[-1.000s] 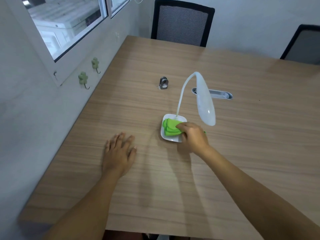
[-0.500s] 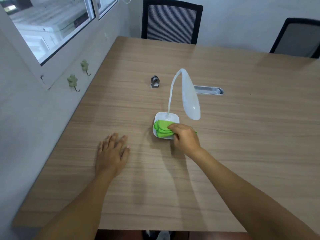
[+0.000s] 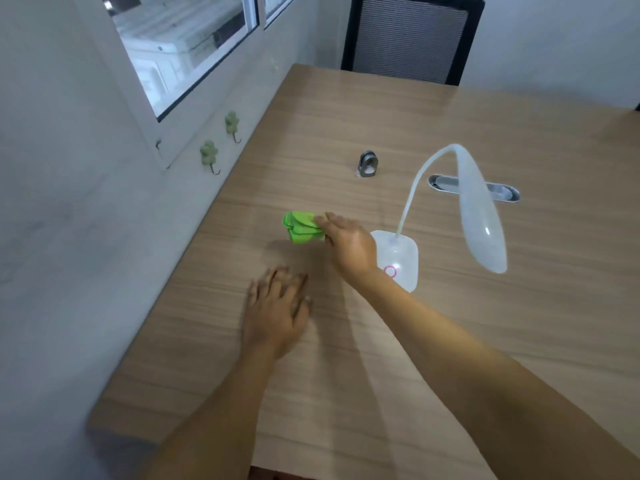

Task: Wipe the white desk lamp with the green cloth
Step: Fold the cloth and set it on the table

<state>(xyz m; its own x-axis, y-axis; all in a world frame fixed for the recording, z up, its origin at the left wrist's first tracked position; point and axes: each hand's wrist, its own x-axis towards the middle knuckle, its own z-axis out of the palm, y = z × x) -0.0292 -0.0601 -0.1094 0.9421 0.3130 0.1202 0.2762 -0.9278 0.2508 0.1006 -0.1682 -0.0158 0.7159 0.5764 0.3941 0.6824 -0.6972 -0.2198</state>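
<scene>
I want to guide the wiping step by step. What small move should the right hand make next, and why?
Probably bring the cloth back right, onto the lamp. The right hand has the cloth in its grip, but left of the lamp's base, off the lamp, so nothing is being wiped. The left hand rests flat on the table, clear of that path.

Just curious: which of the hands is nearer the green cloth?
The right. The right hand is touching the green cloth, fingers on its edge; the left hand lies flat on the desk, nearer the person.
</scene>
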